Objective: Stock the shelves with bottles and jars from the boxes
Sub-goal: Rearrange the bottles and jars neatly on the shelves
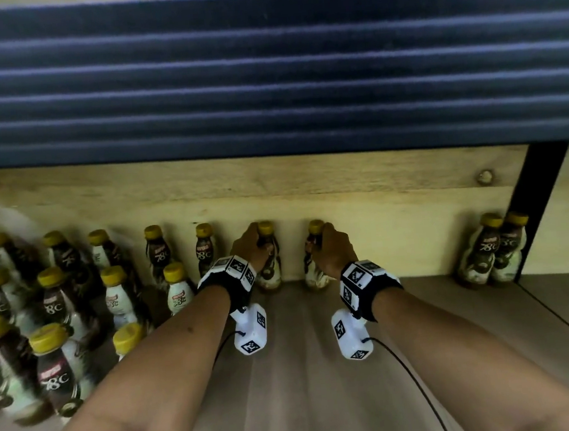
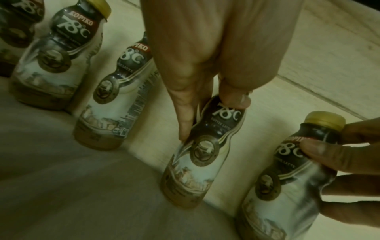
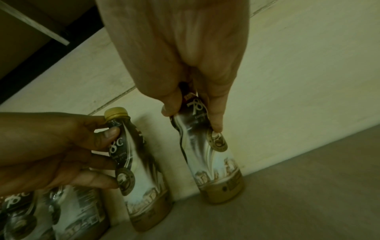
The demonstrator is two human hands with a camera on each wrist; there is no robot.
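Note:
Two coffee bottles with yellow caps stand upright on the wooden shelf [image 1: 306, 368], against its back wall. My left hand [image 1: 256, 248] grips the left bottle [image 1: 270, 275] around its dark upper part. In the left wrist view the left hand [image 2: 209, 118] pinches that bottle [image 2: 197, 162] between thumb and fingers. My right hand [image 1: 330, 249] holds the right bottle [image 1: 315, 274] the same way. The right wrist view shows the right hand [image 3: 193, 120] around its bottle [image 3: 213, 162], whose base is on the board. The cap is hidden under the palm.
Several matching bottles [image 1: 60, 303] fill the left part of the shelf in rows. Two more bottles [image 1: 492, 252] stand at the far right beside a black upright post [image 1: 537, 207]. A dark upper shelf edge [image 1: 264, 79] hangs overhead.

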